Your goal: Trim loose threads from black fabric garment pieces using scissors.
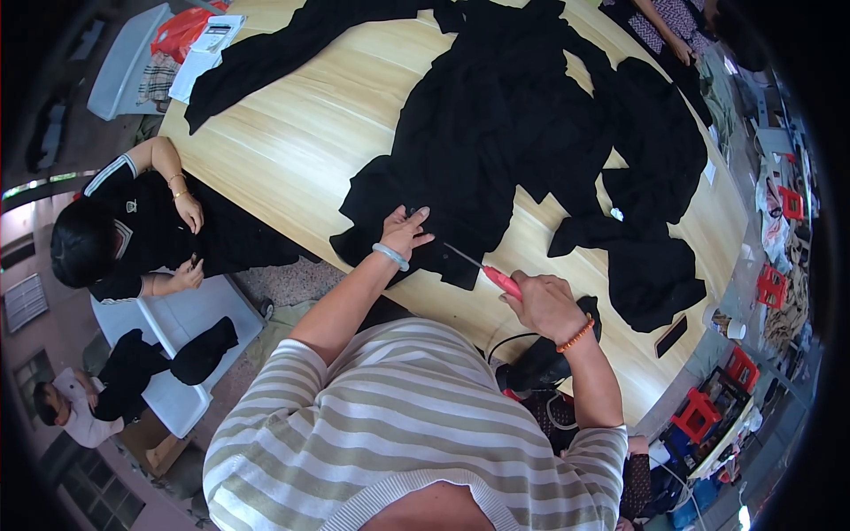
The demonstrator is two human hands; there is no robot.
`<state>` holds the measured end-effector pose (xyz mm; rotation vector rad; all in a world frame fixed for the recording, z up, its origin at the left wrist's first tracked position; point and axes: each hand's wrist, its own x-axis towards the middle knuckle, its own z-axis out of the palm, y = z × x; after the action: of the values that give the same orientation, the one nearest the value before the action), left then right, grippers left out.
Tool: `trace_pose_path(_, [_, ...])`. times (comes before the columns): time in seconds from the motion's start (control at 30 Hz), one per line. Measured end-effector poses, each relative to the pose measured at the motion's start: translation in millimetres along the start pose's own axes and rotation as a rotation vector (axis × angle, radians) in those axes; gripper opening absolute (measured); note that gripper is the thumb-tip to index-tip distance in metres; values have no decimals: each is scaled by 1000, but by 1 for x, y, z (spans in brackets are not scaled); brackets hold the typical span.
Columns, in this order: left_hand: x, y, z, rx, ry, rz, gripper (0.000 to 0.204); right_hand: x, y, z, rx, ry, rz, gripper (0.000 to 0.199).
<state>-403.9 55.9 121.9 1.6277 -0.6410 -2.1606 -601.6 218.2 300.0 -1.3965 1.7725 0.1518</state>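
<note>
A black garment (496,115) lies spread over the wooden table in front of me. My left hand (405,234) rests on its near left part, fingers apart, a pale bangle round the wrist. Dark cloth shows between thumb and fingers. My right hand (546,305), with an orange beaded bracelet at its wrist, is closed round a red-handled tool (502,281) with a long thin metal shaft. The shaft points left toward my left hand, its tip over the black cloth; whether it touches cannot be made out. The tool's exact kind is unclear.
The light wooden table (292,115) carries another black cloth strip (257,66) at the far left and a dark phone-like slab (670,336) at the near right edge. A co-worker (133,212) sits at the left with black cloth. Red stools (696,414) stand at the right.
</note>
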Motion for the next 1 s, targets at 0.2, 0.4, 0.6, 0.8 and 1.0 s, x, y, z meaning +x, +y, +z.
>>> trace_pose_path(0.2, [11, -11, -16, -52, -187, 118, 17, -1, -5, -5, -8, 113, 78, 30])
trace_pose_path(0.4, [20, -20, -26, 112, -148, 295, 14, -7, 5, 17, -22, -28, -20, 28])
trace_pose_path(0.6, [11, -16, -19, 26, -139, 225, 16, 0, -3, 13, 49, 47, -89, 30])
trace_pose_path(0.8, [-45, 37, 14, 162, -131, 409, 17, 6, 5, 55, -39, 126, -80, 16])
trace_pose_path(1.0, [-159, 95, 125, 776, -687, 1244, 46, 50, -20, 30, 7, 324, -196, 25])
